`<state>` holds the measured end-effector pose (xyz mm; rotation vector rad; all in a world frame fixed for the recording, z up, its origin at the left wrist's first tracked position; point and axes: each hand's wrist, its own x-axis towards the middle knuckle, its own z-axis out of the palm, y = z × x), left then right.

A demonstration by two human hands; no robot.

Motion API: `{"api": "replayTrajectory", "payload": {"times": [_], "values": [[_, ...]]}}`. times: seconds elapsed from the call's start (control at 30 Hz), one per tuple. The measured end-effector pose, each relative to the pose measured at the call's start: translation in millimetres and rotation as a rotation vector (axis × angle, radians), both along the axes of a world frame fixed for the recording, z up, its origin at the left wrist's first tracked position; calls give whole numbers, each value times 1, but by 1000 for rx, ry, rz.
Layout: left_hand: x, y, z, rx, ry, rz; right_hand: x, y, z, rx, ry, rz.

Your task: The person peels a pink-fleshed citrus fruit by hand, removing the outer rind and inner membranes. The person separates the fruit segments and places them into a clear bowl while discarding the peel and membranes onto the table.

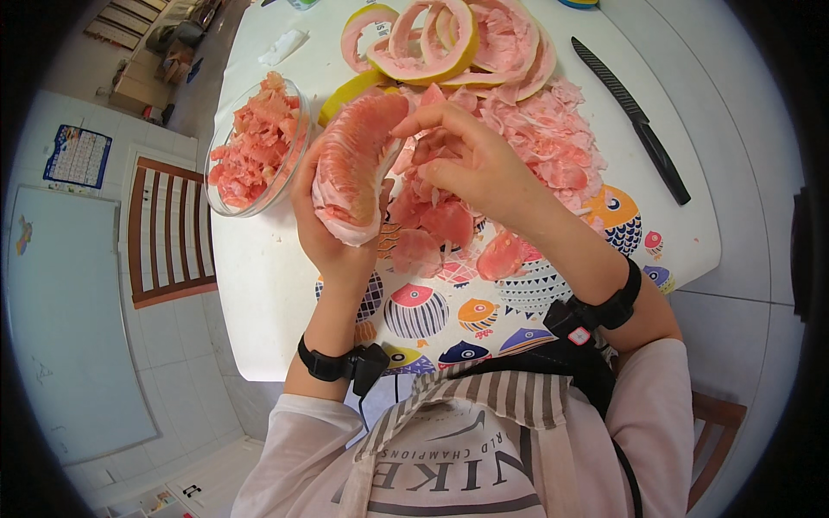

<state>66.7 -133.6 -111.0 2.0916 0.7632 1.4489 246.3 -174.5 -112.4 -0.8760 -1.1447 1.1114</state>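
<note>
A partly peeled red pomelo segment (363, 158) rests in my left hand (318, 223), its pink pulp bare along the upper side and pale membrane at the lower end. The index fingertip of my right hand (476, 158) touches the segment's right edge; its other fingers are curled, and I cannot tell whether they pinch any membrane. Left of my left hand stands a glass bowl (212, 188) holding loose pomelo pulp (256, 152). Beneath and beyond my right hand, a heap of pink membrane scraps (550, 139) spreads over the fish-print table cover (416, 312).
Yellow-green pomelo rind rings (463, 55) are piled at the far side. To the right lies a black knife (638, 120) near the edge of the white table (259, 291). A crumpled white tissue (283, 46) sits behind the bowl. A wooden chair (170, 233) stands at the left.
</note>
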Motion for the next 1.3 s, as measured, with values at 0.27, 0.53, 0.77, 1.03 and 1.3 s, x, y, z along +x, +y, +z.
{"api": "replayTrajectory", "payload": {"times": [0.27,0.53,0.77,1.03,1.3], "values": [[0,1,1,-9,-9,-5,-3,-2,3,104,-289,-50],[1,1,0,13,-9,1,-3,-2,4,110,-262,-72],[-1,1,-1,-15,-26,-5,1,-3,5,91,-271,-19],[-1,3,-2,-10,-22,17,-5,-3,6,156,-292,-48],[-2,5,-4,-58,-26,28,-2,-8,10,118,-338,-17]]}}
